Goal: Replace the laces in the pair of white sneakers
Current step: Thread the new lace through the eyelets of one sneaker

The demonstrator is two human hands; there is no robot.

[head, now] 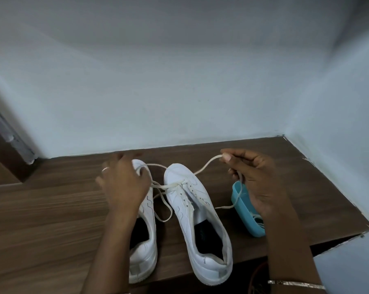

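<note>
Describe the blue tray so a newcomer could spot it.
Start at the brown wooden tabletop set in the corner of pale walls. Just right of the right sneaker, partly hidden by the right hand, lies a small oblong tray. It is the only blue thing there, with pale laces inside.

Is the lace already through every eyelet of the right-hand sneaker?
No: the lace crosses the right-hand sneaker only near its toe, and the eyelets behind stand empty.

Open worktop (pixel 41 219) is left at nine o'clock of the left sneaker (pixel 144 270). Twelve o'clock is closed by the back wall (pixel 158 102), three by a blue tray (pixel 242 217) and side wall (pixel 338 145).
</note>
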